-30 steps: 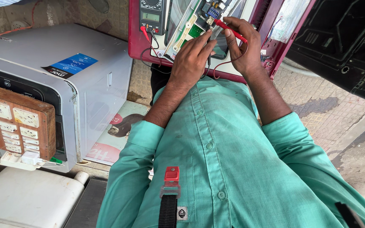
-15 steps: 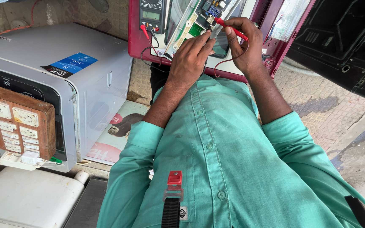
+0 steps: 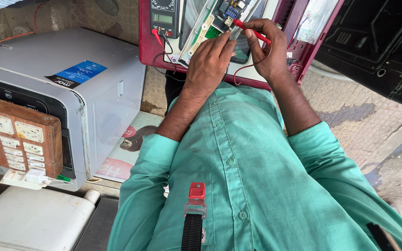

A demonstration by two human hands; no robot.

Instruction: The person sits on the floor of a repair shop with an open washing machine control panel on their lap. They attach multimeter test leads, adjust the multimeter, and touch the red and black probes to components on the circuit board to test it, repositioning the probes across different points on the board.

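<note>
We observe both hands raised to the twelve o'clock part of the view, at work over a circuit board (image 3: 219, 16) that lies in a white panel on a maroon-edged surface (image 3: 144, 42).

The right hand (image 3: 267, 49) is curled closed, its thumb and forefingers pinching a red test probe (image 3: 251, 30). The probe slants up toward ten o'clock, and its tip meets the board just beside a small blue part. A thin red lead (image 3: 244, 67) loops down from this hand toward six o'clock.

The left hand (image 3: 209, 61) sits just beside the right, at its nine o'clock. Its fingers are bent and drawn together, the fingertips (image 3: 225, 39) pressed on the lower edge of the board. Whether they grip a second probe underneath we cannot tell; the knuckles hide it.

A black meter (image 3: 164, 16) stands at the left hand's eleven o'clock, near it, with red and black leads plugged into its lower end and trailing toward the board.

At nine o'clock stands a grey appliance (image 3: 70, 107) with a blue label on top. A wooden switch board (image 3: 17, 137) leans against its front. A dark panel (image 3: 378, 46) fills the two o'clock corner. A printed sheet (image 3: 129, 153) lies on the paved floor (image 3: 350, 107) between the appliance and the green shirt (image 3: 257, 195).
</note>
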